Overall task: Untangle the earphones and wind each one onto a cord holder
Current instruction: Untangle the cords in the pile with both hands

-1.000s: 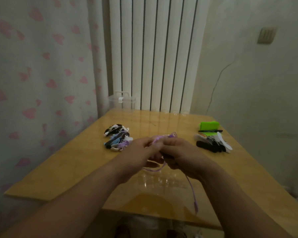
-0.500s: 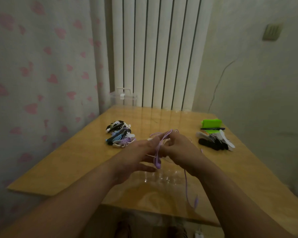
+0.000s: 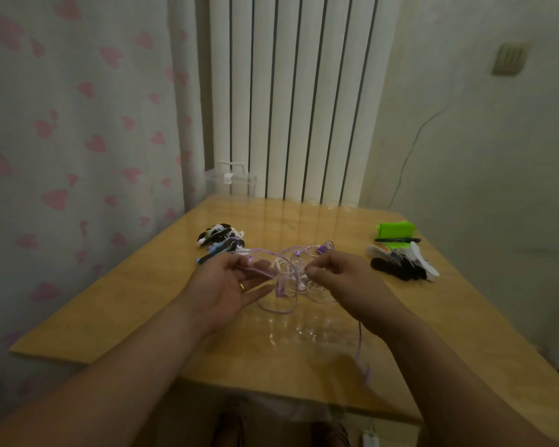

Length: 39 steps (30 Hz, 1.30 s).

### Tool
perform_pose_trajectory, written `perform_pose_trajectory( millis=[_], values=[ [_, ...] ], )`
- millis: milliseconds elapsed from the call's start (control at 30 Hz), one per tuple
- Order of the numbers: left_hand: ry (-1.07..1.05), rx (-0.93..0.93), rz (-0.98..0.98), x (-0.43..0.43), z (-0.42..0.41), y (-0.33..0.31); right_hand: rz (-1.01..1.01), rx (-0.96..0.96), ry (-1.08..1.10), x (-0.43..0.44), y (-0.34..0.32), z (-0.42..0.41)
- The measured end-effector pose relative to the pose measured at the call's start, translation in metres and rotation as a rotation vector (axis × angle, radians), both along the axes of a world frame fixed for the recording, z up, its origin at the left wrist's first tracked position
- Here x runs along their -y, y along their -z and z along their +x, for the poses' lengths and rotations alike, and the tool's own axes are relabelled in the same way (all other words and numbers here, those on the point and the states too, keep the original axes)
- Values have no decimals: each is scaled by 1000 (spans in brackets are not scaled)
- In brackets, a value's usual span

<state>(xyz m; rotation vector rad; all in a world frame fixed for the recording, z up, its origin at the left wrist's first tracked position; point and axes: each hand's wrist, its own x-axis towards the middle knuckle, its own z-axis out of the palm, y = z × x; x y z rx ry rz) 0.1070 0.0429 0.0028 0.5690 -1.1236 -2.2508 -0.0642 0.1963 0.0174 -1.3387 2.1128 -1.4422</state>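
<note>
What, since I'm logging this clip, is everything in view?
tangled earphones: one bundle, purple and white, between the hands
wound earphones: one pile, black, white, blue, table's far left
cord holders: one pile, black and white, table's right
green object: one, green, behind the cord holders
pen: one, black, beside the green object
clear box: one, transparent, table's far edge
table: one, tan wood, centre
radiator: one, white, behind the table
curtain: one, pink hearts, left
left hand: one, fingers relaxed, cord across them
right hand: one, pinching the cord

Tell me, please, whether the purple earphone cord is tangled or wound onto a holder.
Tangled: the purple earphone cord hangs in loose crossing loops between the left hand and right hand.
</note>
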Motion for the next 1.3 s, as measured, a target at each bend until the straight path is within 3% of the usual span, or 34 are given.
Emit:
perform_pose_trajectory(
  millis=[133,233,367,500,567,767,867,967,1100,1167,1233,1300],
  values=[
    [-19,-206,207,12,1,-2,-20,38,17,-4,4,-8],
    [-6,-238,182,19,2,-5,-46,48,40,-7,7,-10],
    [38,-64,-94,24,4,-7,-146,92,115,-12,5,-16],
    [-169,394,-517,27,2,4,-275,211,79,-18,0,-22],
    [-172,488,-658,27,3,8,-331,263,64,-20,-3,-23],
    [263,617,-794,37,22,-1,-467,278,401,-8,4,-57],
    [410,584,-742,47,35,-9,-422,292,505,-3,10,-72],
    [290,487,-708,52,37,-14,-233,130,532,-2,17,-73],
    [198,375,-614,47,28,-22,141,-512,532,-4,18,-44],
    [195,344,-604,39,21,-26,32,-648,434,1,9,-12],
    [194,316,-617,30,13,-28,-167,-571,248,5,-3,26],
    [177,311,-637,23,7,-28,-237,-551,110,12,-6,52]
  ],
)
